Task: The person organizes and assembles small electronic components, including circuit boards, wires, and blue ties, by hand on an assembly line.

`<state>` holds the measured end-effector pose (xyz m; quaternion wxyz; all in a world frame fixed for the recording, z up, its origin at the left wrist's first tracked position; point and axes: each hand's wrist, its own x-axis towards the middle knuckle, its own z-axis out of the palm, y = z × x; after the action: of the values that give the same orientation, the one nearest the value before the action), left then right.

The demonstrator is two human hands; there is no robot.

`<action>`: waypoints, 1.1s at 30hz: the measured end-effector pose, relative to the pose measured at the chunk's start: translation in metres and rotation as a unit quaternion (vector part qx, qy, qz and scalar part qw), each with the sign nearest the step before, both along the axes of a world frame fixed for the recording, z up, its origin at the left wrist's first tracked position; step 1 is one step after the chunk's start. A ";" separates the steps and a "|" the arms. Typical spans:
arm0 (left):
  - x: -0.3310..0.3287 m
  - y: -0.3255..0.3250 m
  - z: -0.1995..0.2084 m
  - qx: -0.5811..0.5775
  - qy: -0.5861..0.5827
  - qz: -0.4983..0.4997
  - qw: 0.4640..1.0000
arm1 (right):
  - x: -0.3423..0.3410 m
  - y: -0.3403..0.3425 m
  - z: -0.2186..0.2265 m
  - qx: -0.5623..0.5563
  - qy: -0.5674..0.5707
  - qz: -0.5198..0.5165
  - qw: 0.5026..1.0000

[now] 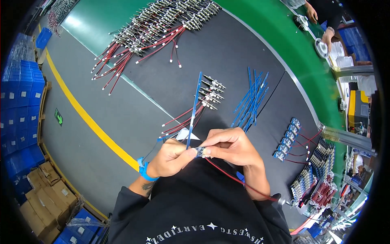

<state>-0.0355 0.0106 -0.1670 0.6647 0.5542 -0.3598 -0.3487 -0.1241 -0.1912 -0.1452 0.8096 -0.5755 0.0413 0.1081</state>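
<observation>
Close in front of my chest, both hands meet at a small circuit board (200,152) with a shiny top. My left hand (172,156), with a blue band (147,171) at the wrist, pinches its left side. A long thin blue strip (196,103) rises from beside the left fingers; whether they grip it, I cannot tell. My right hand (233,148) pinches the board's right side between thumb and finger. From the board a red cable (231,175) runs below the right hand to a white end. Just beyond the hands lies a small group of parts with red wires (211,95).
Several loose blue strips (252,97) lie on the dark mat to the right. Farther right sits a row of square boards (287,139) and stacked wired parts (308,181). A large heap of wired parts (162,28) covers the far table. Another person's hand (327,37) shows at upper right.
</observation>
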 end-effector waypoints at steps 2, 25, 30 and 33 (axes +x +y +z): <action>-0.001 -0.001 0.001 -0.013 0.008 -0.006 1.000 | -0.002 0.000 0.001 -0.015 -0.020 0.012 1.000; 0.025 0.035 0.011 -0.048 -0.038 0.261 0.963 | 0.035 0.020 -0.019 -0.573 -0.216 -0.288 0.736; 0.011 -0.017 0.012 0.114 -0.255 0.093 0.956 | 0.016 0.026 0.008 -0.260 -0.178 -0.233 0.920; -0.002 -0.043 0.014 0.111 -0.296 0.048 0.948 | -0.001 0.023 -0.001 -0.220 -0.099 -0.257 0.936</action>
<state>-0.0375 -0.0320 -0.1532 0.4790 0.7193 -0.4720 -0.1743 -0.1253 -0.1682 -0.1461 0.6629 -0.7168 0.1304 -0.1725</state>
